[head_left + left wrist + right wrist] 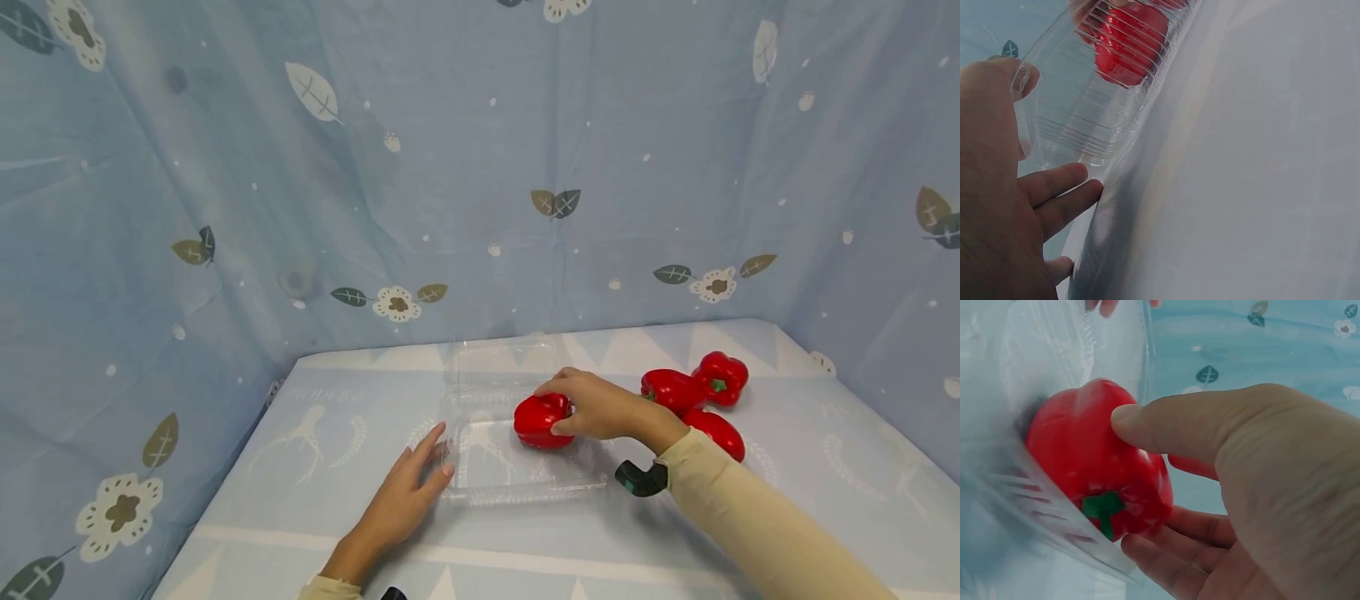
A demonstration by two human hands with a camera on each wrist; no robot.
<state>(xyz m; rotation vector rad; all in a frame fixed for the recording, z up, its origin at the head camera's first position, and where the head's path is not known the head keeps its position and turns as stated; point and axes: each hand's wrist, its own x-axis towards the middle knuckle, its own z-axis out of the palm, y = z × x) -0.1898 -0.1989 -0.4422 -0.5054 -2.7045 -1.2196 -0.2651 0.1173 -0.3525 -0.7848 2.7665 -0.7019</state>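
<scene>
In the head view my right hand (600, 407) holds a red bell pepper (538, 422) in the right part of a clear plastic clamshell box (480, 487). The right wrist view shows the thumb (1141, 428) on the pepper's side, other fingers beneath, and its green stem (1104, 506) facing the box's ribbed wall. My left hand (405, 493) is at the left end of the box, its fingers fairly straight. Seen from the left wrist, the thumb and fingertips (1079, 172) rest against the box's end, around its rim.
To the right of the box, several more red peppers lie in a group: one at the back (722, 377), one beside it (671, 389) and one in front (720, 433), partly behind my right arm. The box's lid (502, 358) lies folded back toward the blue curtain (480, 208).
</scene>
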